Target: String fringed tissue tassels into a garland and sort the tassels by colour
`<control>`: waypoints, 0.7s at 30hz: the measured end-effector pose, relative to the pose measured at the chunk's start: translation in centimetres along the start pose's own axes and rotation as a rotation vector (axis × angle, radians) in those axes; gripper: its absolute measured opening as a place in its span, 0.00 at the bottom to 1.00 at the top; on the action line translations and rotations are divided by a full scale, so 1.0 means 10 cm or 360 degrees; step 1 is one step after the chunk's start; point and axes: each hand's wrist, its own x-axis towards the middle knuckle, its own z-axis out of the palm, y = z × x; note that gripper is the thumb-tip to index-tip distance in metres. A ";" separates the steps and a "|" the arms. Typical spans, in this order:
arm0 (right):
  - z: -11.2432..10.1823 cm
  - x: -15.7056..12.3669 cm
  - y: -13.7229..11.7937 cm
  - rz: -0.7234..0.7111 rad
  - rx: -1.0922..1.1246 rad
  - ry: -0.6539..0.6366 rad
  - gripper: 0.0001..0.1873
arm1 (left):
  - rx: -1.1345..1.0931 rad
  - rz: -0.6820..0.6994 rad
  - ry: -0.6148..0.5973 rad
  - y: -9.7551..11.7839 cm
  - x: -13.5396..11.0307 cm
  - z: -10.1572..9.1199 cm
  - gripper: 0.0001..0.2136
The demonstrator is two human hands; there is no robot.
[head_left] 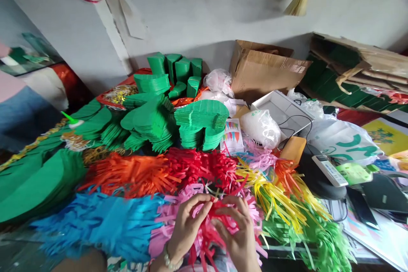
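Reading my feed left to right: a broad stack of green cut-out shapes (32, 182) fills the far left, with a blue paper fringe (102, 225) nearest me and an orange paper fringe (127, 174) beyond it. A pink paper fringe (170, 231) lies under the left hand (188, 225), which is narrow, its fingers curled and its thumb closed in on a bunch of red paper strips (208, 238). A pearl bracelet (172, 261) circles that wrist. The bunch sits between the two hands, low in the view and over the pink fringe. The right hand (237, 231) is narrow too, its fingertips closed on the same bunch. From here I can't tell how many strips each hand has; the fingers hide the exact pinch.

My call: fingertips suit strips this thin. A light pinch, with the loose ends left free, should avoid creasing them or snagging the pink fringe underneath — a full-hand grip would crush them.

Further right lie a yellow paper fringe (274, 191) and a green paper fringe (312, 238), with a white calculator (330, 170) just past them — and a brown cardboard box (264, 70) stands at the back.
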 end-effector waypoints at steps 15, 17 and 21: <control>0.02 -0.18 0.26 0.0233 0.0103 -0.0058 0.06 | 0.0030 -0.0200 -0.0402 -0.32 -0.25 0.09 0.06; 0.05 -0.19 0.28 0.0298 0.0145 -0.0068 0.07 | 0.0028 -0.0257 -0.0435 -0.37 -0.26 0.09 0.07; 0.13 -0.18 0.35 0.0335 0.0187 -0.0048 0.08 | -0.0137 -0.0276 -0.0428 -0.45 -0.25 0.10 0.09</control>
